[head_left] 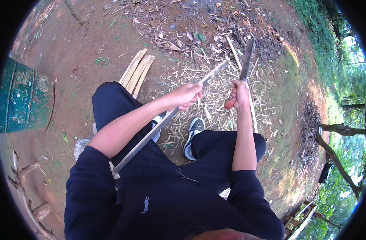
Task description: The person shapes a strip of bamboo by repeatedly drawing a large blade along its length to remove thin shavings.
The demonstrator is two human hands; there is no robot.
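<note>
At two o'clock, grips knife point(248, 60) in right hand point(240, 94); at twelve, grips strip point(147, 141) in left hand point(186, 96). Likely shaving; next needs knife contact.

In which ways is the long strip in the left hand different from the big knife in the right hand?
The long strip looks longer than the big knife.
The long strip slants from lower left to upper right; the big knife points almost straight up the picture.
The long strip has no separate handle in view; the big knife has an orange-red one.
Both are narrow and held in one hand.
</note>
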